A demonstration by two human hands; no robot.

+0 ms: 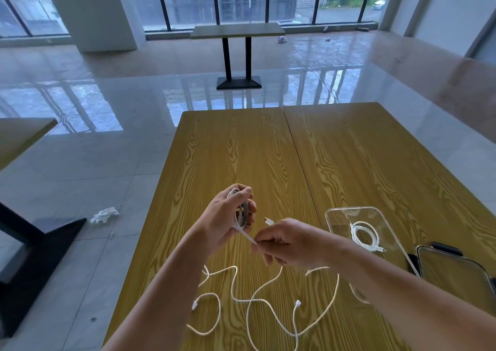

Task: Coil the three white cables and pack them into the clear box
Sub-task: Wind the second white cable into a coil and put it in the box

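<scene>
— Where's the cable?

— I have the coiled cable (241, 211) gripped in my left hand (228, 216), above the bench (241, 149) centre. My right hand (290, 243) pinches its tail at four o'clock from the coil.

— Risks?

— If my left fingers loosen, I think the loops spring apart. One coil (365, 236) lies in the clear box (335, 213) at three o'clock; the loose cable (268, 305) sprawls at six.

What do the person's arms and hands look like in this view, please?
Both forearms are bare up to the frame's edge, with no sleeves showing. The left hand and right hand wear no gloves, and no rings, watch or markings are visible.
</scene>
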